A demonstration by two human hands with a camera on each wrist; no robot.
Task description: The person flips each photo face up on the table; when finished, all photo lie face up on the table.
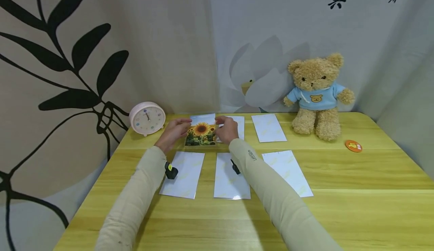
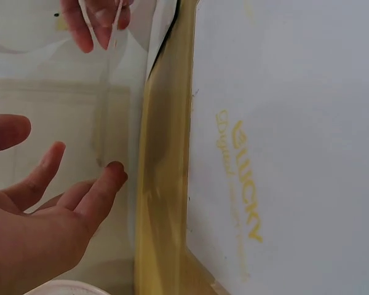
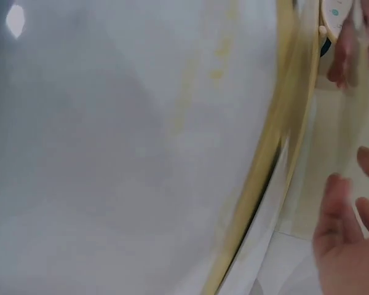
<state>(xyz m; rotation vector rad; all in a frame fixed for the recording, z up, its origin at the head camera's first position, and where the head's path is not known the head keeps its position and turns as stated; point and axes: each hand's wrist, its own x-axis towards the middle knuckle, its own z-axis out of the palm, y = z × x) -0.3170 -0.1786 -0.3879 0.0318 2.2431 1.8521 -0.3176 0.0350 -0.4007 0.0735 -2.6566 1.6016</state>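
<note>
Both hands hold a sunflower photo [image 1: 201, 134] up between them near the back of the table, its picture side toward the head camera. The left hand [image 1: 174, 132] has its fingertips at the photo's left side; the right hand [image 1: 226, 129] grips the right side. In the left wrist view, the photo [image 2: 106, 92] shows nearly edge-on between the left hand [image 2: 55, 209] and the right hand [image 2: 98, 21]. A white card [image 1: 202, 118] lies behind the photo, partly hidden. Below the right hand's wrist lies another white card [image 1: 228, 183], partly covered by the sleeve.
More white cards lie in two rows: front left [image 1: 184, 174], front right [image 1: 289, 172], back middle [image 1: 240, 125] and back right [image 1: 269, 128]. A pink clock [image 1: 147, 118] stands at the left, a teddy bear [image 1: 317, 96] at the right, beside an orange disc [image 1: 353, 146].
</note>
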